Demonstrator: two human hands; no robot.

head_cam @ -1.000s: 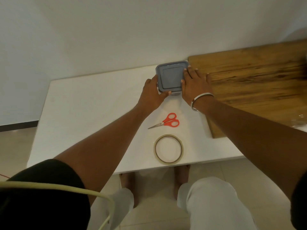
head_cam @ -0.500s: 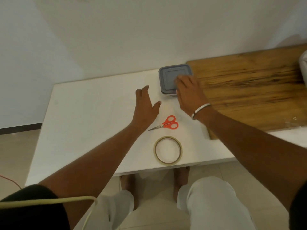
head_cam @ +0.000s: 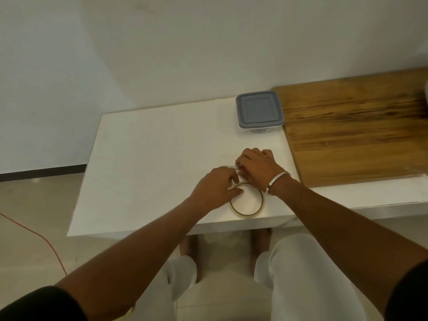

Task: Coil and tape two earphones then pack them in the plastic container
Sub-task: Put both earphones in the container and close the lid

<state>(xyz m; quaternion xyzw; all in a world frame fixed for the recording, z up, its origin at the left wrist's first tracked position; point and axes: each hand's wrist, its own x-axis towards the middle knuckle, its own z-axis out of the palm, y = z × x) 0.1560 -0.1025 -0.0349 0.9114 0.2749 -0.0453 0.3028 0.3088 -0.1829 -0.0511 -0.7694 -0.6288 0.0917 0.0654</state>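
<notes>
Head view: the left hand [head_cam: 216, 187] pinches the tape roll [head_cam: 247, 200] at its rim, probably to steady it; the right hand [head_cam: 257, 166] curls over the scissors [head_cam: 237, 167]. Lidded plastic container [head_cam: 259, 112] sits behind; 0 earphones visible.

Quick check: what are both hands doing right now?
Left hand: fingers on the tape roll, pinching its rim.
Right hand: curled over the scissors, mostly hiding them.

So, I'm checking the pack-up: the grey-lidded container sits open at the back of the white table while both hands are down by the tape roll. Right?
Not quite. In the head view the container has its grey lid on, so it is closed. The rest holds: it sits at the back of the white table, and the left hand and right hand are by the tape roll.
</notes>
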